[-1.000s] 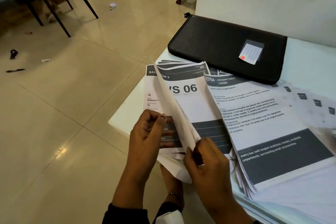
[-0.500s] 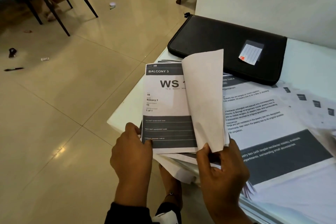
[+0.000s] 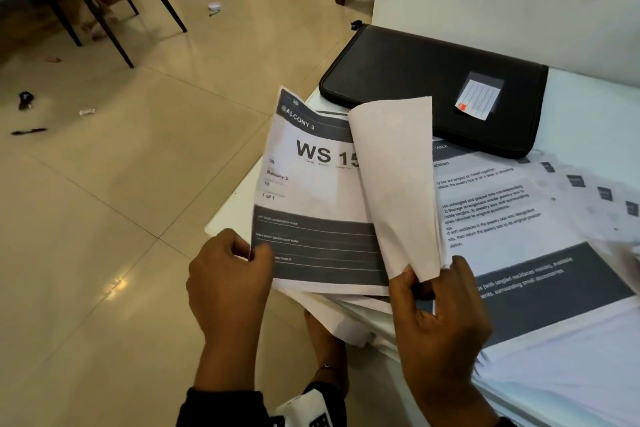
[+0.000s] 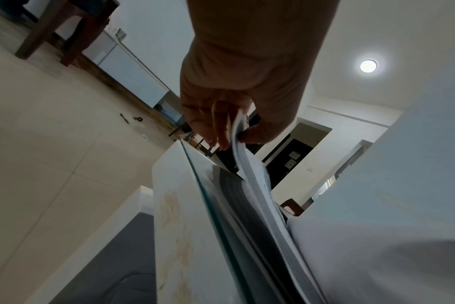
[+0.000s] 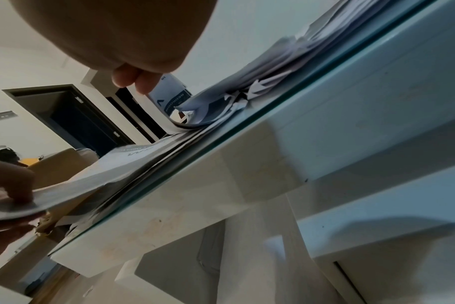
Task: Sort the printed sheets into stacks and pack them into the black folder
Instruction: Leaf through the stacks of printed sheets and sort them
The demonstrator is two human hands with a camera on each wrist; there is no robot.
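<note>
White tabletop (image 3: 588, 107) carries everything you need, and the black folder (image 3: 433, 87) lies at its far edge against the wall, closed, its long side running from near-left to far-right. It sits straight ahead of both your hands, past the paper, and slightly nearer your right arm.

Between the folder and you, the big spread of printed sheets (image 3: 540, 288) covers the right part of the table, its upper corner tucked just under the folder's near edge. To its left lies the smaller pile you are leafing through, and it overhangs the table's near edge toward you.

On top of that pile, the sheet headed "WS 15" (image 3: 311, 191) is tilted, its long axis pointing away from you toward the folder's left end. Your left hand (image 3: 228, 281) pinches its lower left corner between thumb and curled fingers. Your right hand (image 3: 440, 322) pinches the bottom edge of the curled sheet (image 3: 394, 184), which is lifted and rolled over to the right with its blank back showing.

Sorting looks far from finished, so the folder probably waits; when it comes, your reach goes forward over the sheets.
</note>
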